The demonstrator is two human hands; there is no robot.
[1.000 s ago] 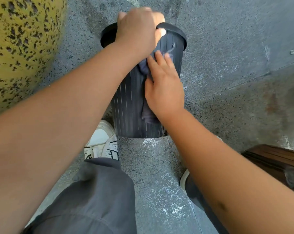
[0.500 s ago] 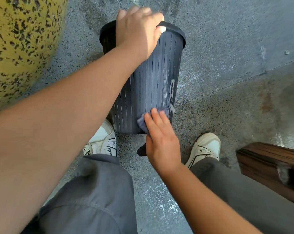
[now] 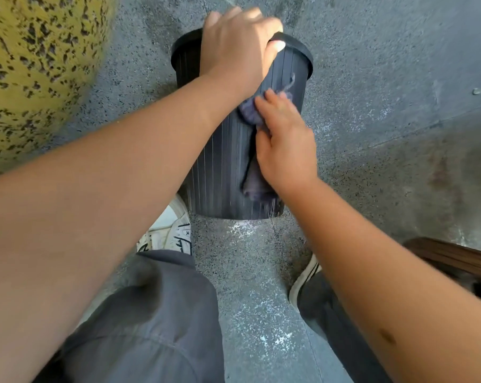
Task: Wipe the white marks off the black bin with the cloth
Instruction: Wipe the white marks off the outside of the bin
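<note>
Concrete floor (image 3: 372,78), ribbed black bin (image 3: 220,167)

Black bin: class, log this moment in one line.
left hand grips black bin rim | right hand presses cloth on bin side | wiping underway

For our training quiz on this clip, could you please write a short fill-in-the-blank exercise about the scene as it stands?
1. The left hand grips the black bin at its ____.
2. The right hand presses the ____ against the bin's ribbed side.
3. The bin stands on a grey ____ floor.
4. Beside the bin's base, by the left leg, shows a white ____.

Missing words: rim; cloth; concrete; shoe.
</note>
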